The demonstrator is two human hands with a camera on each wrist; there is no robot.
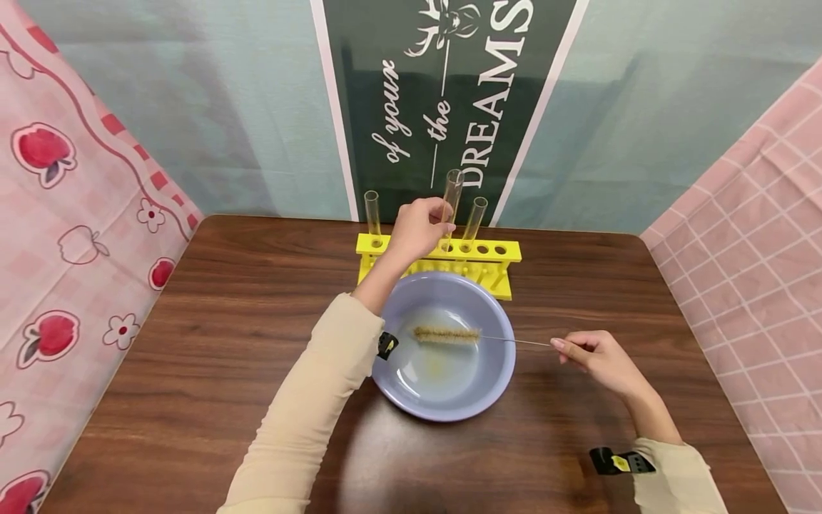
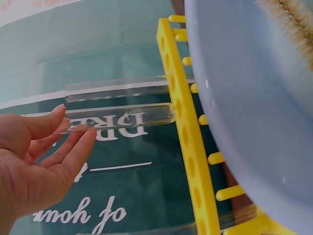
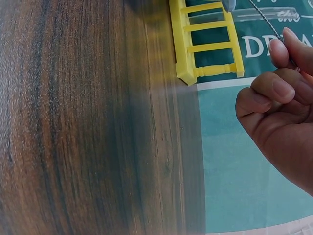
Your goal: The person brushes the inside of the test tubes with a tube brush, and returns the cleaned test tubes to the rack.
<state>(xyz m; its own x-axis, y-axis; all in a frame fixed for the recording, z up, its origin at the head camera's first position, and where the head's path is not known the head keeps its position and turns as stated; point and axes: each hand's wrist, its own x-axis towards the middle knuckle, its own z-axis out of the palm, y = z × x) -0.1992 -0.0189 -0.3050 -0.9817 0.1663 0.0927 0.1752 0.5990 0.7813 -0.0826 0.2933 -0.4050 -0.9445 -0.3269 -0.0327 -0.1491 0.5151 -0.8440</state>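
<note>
My left hand [image 1: 417,230] pinches a clear glass test tube [image 1: 453,187] between thumb and fingers. In the left wrist view that tube's rounded end [image 2: 164,113] is at the top bar of the yellow test tube rack [image 2: 168,63]; whether it has entered a hole I cannot tell. Two more test tubes stand in the rack, one near its left end [image 1: 372,214] and one [image 1: 476,218] just right of the held tube. My right hand [image 1: 604,360] pinches the thin wire handle [image 1: 529,343] of a test tube brush. Its tan bristles [image 1: 447,335] lie over the blue basin [image 1: 497,364].
The basin stands directly before the rack and hides part of its base; shallow, slightly yellowish liquid [image 1: 437,368] shows inside. Dark wood tabletop [image 1: 257,321] surrounds them. A printed cloth [image 1: 276,107] hangs behind, with pink cloths at both sides.
</note>
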